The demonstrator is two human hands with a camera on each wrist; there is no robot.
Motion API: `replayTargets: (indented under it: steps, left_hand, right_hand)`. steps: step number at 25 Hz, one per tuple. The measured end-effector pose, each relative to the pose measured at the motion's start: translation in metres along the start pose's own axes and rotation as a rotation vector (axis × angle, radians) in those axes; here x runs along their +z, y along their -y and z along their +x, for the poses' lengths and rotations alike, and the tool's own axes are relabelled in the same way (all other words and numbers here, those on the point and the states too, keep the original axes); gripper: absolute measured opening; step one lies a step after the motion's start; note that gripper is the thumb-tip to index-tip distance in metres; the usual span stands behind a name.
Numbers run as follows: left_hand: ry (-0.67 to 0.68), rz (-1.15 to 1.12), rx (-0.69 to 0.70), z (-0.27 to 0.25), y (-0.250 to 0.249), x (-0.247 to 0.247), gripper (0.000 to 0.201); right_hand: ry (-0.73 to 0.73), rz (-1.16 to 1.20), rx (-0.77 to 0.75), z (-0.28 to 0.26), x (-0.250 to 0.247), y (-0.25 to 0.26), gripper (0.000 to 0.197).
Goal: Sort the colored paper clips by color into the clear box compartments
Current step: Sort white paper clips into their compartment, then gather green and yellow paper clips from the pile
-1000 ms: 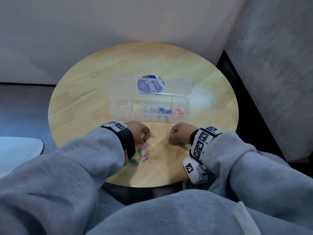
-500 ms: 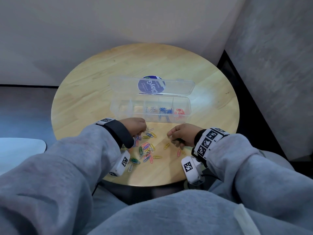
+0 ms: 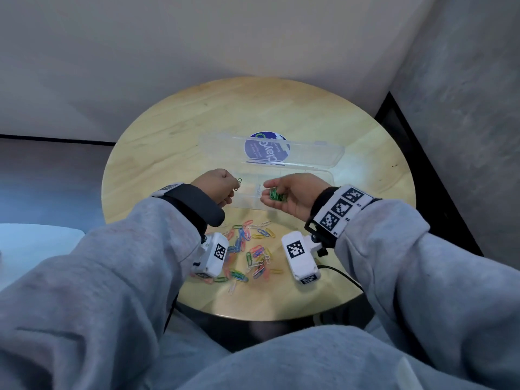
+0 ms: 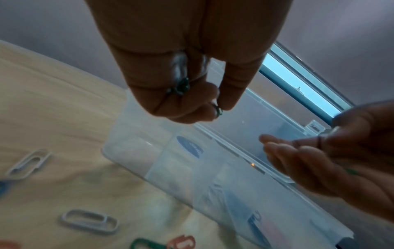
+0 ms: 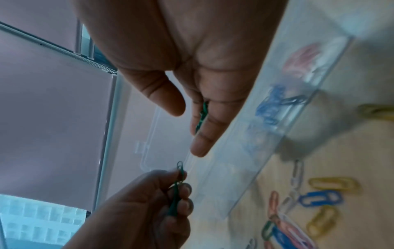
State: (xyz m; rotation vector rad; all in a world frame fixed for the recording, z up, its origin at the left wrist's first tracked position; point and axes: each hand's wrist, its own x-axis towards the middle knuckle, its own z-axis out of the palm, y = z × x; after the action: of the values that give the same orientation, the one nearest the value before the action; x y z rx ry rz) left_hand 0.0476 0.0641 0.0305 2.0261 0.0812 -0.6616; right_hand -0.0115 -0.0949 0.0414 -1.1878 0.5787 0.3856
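A clear compartment box (image 3: pixel 249 197) lies open on the round wooden table (image 3: pixel 197 122), with its lid (image 3: pixel 309 156) folded back. My left hand (image 3: pixel 235 187) hovers over the box's left end and pinches a green paper clip (image 3: pixel 239 183) by its fingertips (image 4: pixel 226 101). My right hand (image 3: pixel 267 191) is held palm up over the box's middle, fingers relaxed, with several green clips (image 3: pixel 277 195) lying in it. In the right wrist view, blue clips (image 5: pixel 270 104) and red clips (image 5: pixel 302 55) sit in separate compartments.
A loose pile of mixed clips (image 3: pixel 250 251) lies on the table between my wrists, near the front edge. A white clip (image 4: pixel 27 163) lies left of the box. The lid carries a round blue sticker (image 3: pixel 266 147). A wall corner stands behind the table.
Both hands rose from the loose pile to above the box. The right hand turned palm up with green clips in it. The left hand carried a green clip up.
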Motion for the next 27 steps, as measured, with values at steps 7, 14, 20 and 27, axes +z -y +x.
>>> replayTargets:
  steps: [7,14,20,27]
  left_hand:
    - [0.042,-0.225,-0.053,0.015,-0.023,0.002,0.013]
    - [0.002,-0.390,0.012,0.015,-0.019,0.004,0.022]
    - [0.091,-0.111,0.136,-0.007,-0.019,0.011,0.022]
    - [0.212,0.763,0.277,-0.027,-0.002,0.048,0.027]
  right_hand:
    - [-0.004,-0.145,-0.026,0.039,0.023,0.012,0.031]
    - [0.008,-0.152,-0.066,0.028,0.018,0.010,0.046]
    - [-0.005,-0.455,-0.128,-0.013,-0.014,0.008,0.028]
    - [-0.112,-0.979,-0.055,-0.041,-0.063,-0.016,0.011]
